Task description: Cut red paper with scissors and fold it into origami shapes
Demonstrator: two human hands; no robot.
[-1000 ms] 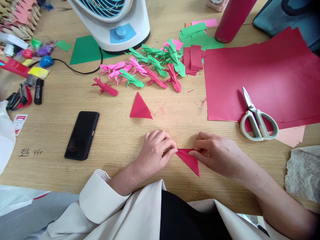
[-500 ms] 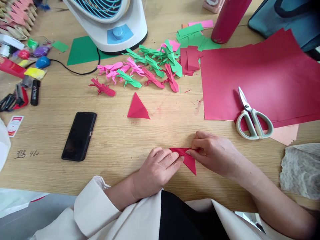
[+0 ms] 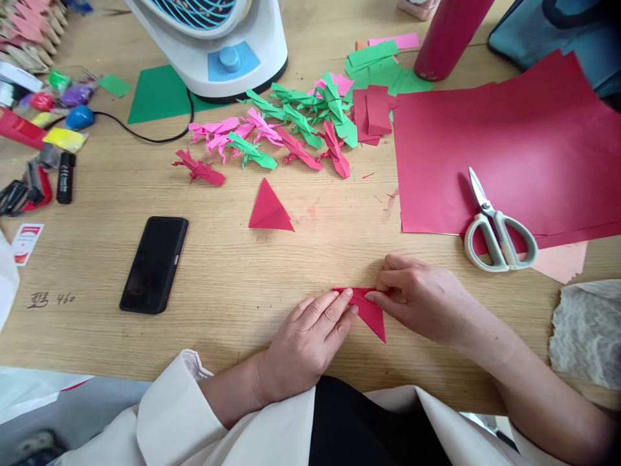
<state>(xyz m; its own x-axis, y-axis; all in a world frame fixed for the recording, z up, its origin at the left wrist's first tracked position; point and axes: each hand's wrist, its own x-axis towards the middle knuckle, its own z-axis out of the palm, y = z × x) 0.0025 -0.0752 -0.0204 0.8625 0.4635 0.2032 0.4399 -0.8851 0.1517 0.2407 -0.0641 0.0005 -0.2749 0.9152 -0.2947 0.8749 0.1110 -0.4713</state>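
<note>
A red folded paper (image 3: 372,315) lies near the table's front edge, a straight edge at its top and a pointed flap toward me. My left hand (image 3: 310,333) rests on its left part, fingers stretched out and pressing it to the table. At its right end, my right hand (image 3: 421,298) is closed, thumb and fingers pinching the upper edge; that corner is hidden by the fingers. Farther back on the table lies another red paper, folded into a triangle (image 3: 270,208), with neither hand on it.
Several folded paper figures (image 3: 252,152) in green, pink and red lie behind the triangle. Scissors (image 3: 499,239) rest partly on large red sheets (image 3: 485,142) at the right. A phone (image 3: 154,265) lies left, a white fan (image 3: 237,65) stands behind, and a red bottle (image 3: 449,39) stands at the back.
My left hand's fingers have shifted slightly along the folded paper, one fingertip now up at its top edge. The right hand keeps its pinch. The whole view has moved slightly.
</note>
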